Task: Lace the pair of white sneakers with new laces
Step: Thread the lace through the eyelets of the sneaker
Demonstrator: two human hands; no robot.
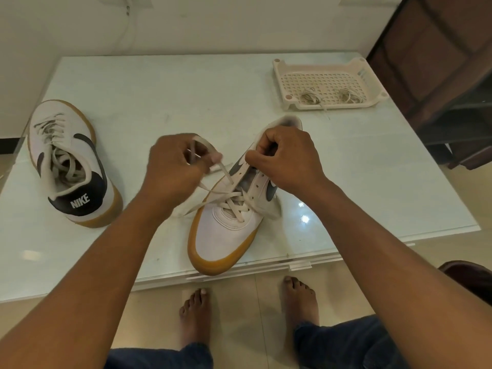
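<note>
Both forearms reach over the glass table, left hand pinching a white lace above the half-laced sneaker at the near edge, right hand gripping its eyelet flap, with the laced sneaker far left and a perforated tray holding two lace bundles behind.

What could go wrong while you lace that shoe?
The sneaker has its toe at the near edge of the table; a hard tug by the left hand on the lace might slide it off toward the bare feet. The lace could also skip one of the empty eyelets near the right hand.
</note>
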